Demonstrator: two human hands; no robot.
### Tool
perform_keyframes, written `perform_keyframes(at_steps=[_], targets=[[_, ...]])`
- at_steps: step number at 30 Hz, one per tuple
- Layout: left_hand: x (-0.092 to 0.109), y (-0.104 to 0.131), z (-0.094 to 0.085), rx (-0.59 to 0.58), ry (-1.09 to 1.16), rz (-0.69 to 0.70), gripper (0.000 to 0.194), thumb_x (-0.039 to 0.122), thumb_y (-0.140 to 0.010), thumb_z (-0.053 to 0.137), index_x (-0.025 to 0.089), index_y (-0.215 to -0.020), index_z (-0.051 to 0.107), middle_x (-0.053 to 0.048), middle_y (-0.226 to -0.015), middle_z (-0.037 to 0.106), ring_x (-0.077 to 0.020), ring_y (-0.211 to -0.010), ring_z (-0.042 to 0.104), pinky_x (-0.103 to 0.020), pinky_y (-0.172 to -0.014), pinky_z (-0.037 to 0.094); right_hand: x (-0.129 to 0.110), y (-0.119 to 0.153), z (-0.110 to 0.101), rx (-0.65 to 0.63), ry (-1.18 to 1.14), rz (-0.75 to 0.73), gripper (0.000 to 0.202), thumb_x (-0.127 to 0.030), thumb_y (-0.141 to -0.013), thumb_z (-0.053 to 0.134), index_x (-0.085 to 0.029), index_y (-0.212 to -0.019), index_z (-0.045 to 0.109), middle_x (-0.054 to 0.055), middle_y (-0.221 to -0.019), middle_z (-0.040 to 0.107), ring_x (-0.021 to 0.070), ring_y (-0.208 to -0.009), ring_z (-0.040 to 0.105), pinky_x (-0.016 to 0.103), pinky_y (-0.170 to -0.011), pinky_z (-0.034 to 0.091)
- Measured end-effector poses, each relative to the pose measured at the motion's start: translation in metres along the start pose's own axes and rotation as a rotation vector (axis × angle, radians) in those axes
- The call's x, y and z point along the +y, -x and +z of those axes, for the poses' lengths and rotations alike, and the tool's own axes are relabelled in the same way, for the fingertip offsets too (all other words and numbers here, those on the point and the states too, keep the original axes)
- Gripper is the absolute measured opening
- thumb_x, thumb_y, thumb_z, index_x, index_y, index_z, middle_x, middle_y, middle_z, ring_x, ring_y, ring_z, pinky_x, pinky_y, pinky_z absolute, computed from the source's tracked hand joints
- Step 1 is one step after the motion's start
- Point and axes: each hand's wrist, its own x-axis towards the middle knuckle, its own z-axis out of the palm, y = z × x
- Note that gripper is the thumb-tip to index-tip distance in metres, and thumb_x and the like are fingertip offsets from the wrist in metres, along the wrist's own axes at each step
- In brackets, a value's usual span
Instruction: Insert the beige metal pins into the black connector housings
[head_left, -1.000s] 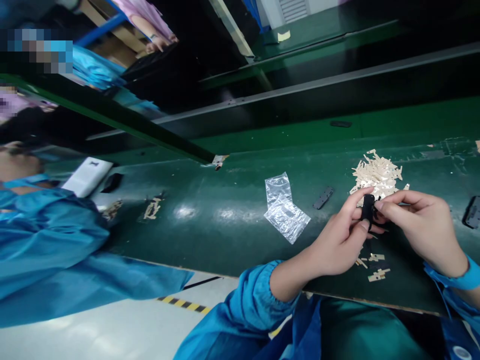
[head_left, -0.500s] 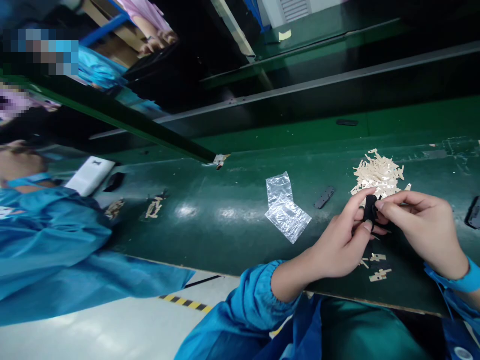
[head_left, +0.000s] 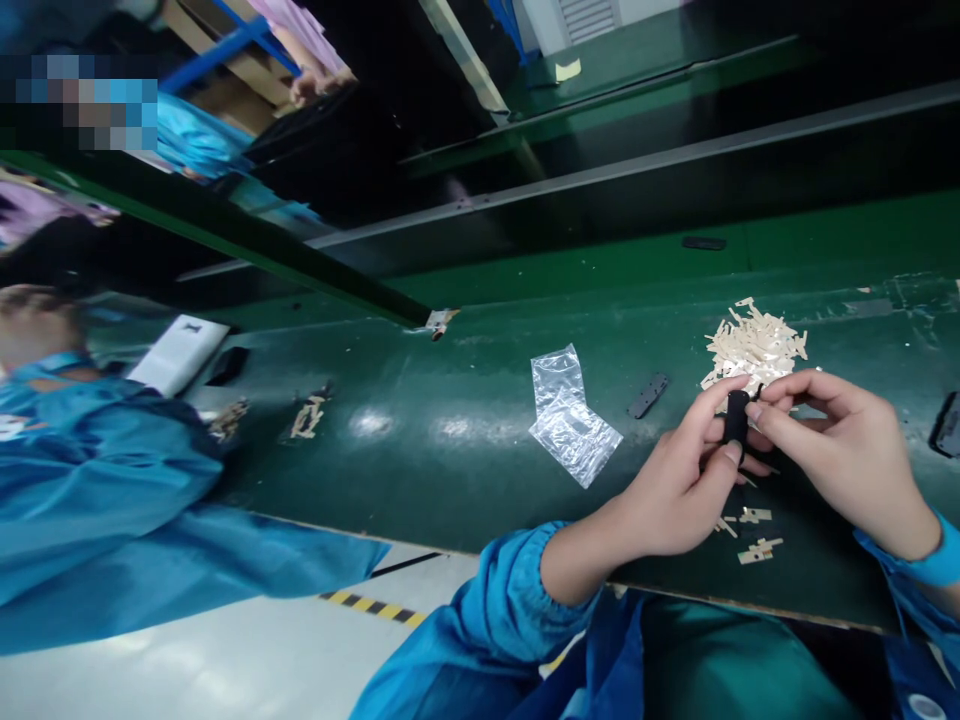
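My left hand (head_left: 679, 480) pinches a small black plastic part (head_left: 736, 418) between thumb and forefinger, a little above the green table (head_left: 450, 440). My right hand (head_left: 844, 455) meets it from the right, its fingertips touching the same black part. Just behind the hands lies a heap of small beige pieces (head_left: 754, 345). A few loose beige pieces (head_left: 757, 548) lie under my hands near the table's front edge. Both my sleeves are blue.
A crumpled clear plastic bag (head_left: 570, 415) lies left of my hands, with a flat black strip (head_left: 647, 395) beside it. Another black part (head_left: 946, 425) sits at the right edge. A co-worker in blue (head_left: 90, 470) sits at the left by a white box (head_left: 178, 352).
My hands stay almost still with the black part between them. The fingers of my right hand have curled up slightly at the part's top.
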Motion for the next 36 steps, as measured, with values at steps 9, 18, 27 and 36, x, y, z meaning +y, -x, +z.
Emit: perform_keyframes(at_steps=[9, 18, 27, 36], targets=[[0.004, -0.009, -0.011, 0.102, 0.218, -0.053, 0.056, 0.021, -0.099, 0.055, 0.024, -0.152, 0.037, -0.002, -0.098, 0.066, -0.0146, -0.077, 0.072, -0.024, -0.067, 0.055, 0.003, -0.01, -0.012, -0.013, -0.049, 0.013, 0.008, -0.032, -0.076, 0.082, -0.024, -0.076, 0.081, 0.002, -0.081, 0.076, 0.0153, -0.062, 0.066, 0.023, -0.057, 0.058], [0.01, -0.018, -0.003, 0.313, 0.126, 0.017, 0.059, 0.021, -0.086, 0.075, 0.021, -0.138, 0.046, 0.004, -0.085, 0.058, -0.0076, -0.064, 0.046, -0.025, -0.062, 0.04, -0.003, 0.004, -0.002, -0.04, 0.041, -0.064, 0.009, -0.034, -0.077, 0.084, -0.026, -0.081, 0.085, 0.004, -0.084, 0.079, 0.0199, -0.068, 0.072, 0.025, -0.055, 0.058], [0.011, -0.016, -0.004, 0.333, 0.122, 0.006, 0.067, 0.015, -0.084, 0.074, 0.021, -0.144, 0.045, 0.002, -0.087, 0.065, -0.0057, -0.06, 0.045, -0.024, -0.059, 0.037, 0.001, 0.002, -0.002, -0.006, 0.11, -0.119, 0.013, -0.035, -0.077, 0.085, -0.025, -0.086, 0.083, 0.003, -0.081, 0.076, 0.018, -0.068, 0.069, 0.024, -0.055, 0.058], [0.009, -0.013, -0.004, 0.306, 0.067, 0.02, 0.067, 0.018, -0.087, 0.074, 0.021, -0.149, 0.048, 0.0, -0.09, 0.067, -0.0093, -0.066, 0.05, -0.027, -0.063, 0.041, -0.003, 0.001, -0.002, -0.098, 0.12, -0.153, 0.014, -0.038, -0.08, 0.081, -0.024, -0.077, 0.081, 0.005, -0.082, 0.077, 0.0207, -0.069, 0.069, 0.027, -0.054, 0.055]])
